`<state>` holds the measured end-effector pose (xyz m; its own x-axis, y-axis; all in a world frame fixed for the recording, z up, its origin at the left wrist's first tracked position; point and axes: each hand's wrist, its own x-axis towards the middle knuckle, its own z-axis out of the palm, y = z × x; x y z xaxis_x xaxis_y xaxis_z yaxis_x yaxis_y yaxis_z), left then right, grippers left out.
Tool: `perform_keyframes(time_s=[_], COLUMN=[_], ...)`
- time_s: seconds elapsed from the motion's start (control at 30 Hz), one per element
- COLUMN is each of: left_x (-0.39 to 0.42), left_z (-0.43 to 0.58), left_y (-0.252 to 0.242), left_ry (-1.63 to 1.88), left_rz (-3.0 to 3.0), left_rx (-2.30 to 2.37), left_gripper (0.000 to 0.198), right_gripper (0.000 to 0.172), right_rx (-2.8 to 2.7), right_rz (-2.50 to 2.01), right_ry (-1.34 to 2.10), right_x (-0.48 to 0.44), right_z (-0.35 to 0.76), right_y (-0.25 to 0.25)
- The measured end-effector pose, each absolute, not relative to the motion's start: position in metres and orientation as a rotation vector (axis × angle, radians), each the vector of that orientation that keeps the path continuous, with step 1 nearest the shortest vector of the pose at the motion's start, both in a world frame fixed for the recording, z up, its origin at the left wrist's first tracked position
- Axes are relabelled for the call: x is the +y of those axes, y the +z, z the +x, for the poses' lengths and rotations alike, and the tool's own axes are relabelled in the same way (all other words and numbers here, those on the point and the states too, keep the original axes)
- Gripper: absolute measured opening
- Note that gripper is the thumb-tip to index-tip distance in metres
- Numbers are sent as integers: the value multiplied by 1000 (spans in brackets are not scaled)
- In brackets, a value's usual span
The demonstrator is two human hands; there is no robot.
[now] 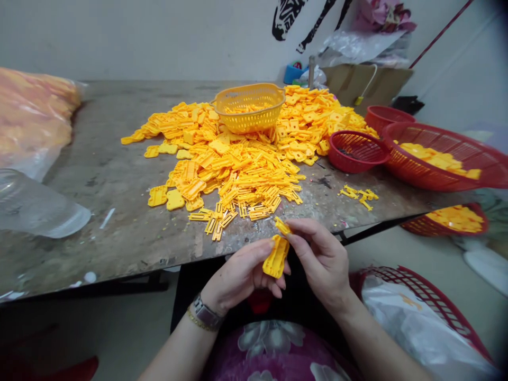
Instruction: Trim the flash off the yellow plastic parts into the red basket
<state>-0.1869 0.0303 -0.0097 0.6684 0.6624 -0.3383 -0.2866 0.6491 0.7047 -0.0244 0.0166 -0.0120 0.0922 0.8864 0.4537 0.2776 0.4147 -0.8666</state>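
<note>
Both of my hands are in front of my lap, just below the near edge of the worn table [119, 233]. My left hand [242, 275] pinches a flat yellow plastic piece [276, 257] by its lower end. My right hand [321, 254] grips the upper end of the same piece, where a small yellow tab [282, 226] sticks out past my fingertips. A big heap of similar yellow plastic parts [242, 164] lies on the table straight ahead of my hands. I wear a watch on my left wrist.
A yellow basket [250, 106] stands in the heap. To the right are a small red basket [357, 151], a large red basket [444, 156] with yellow parts, another [456, 219] lower down, and one lined with plastic [420, 312]. Plastic bags [32, 121] lie at left.
</note>
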Motion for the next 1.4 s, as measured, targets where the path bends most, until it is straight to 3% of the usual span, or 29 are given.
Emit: perform_keyframes(time_s=[0.53,0.93,1.4], left_x=[23,17,17], left_z=[-175,-173,-168], left_y=[-22,-4,-12], left_ry=[674,742,952], left_rz=[437,567,637], left_rx=[388,546,575], left_gripper=[44,57,38], right_gripper=[28,26,24], right_rx=[-1449,-1394,-1409], right_rz=[-1135,-1168,-1194], right_ry=[556,537,508], right_x=[24,24,22], right_z=[-24,-25,-29], right_y=[-23,-25,-22])
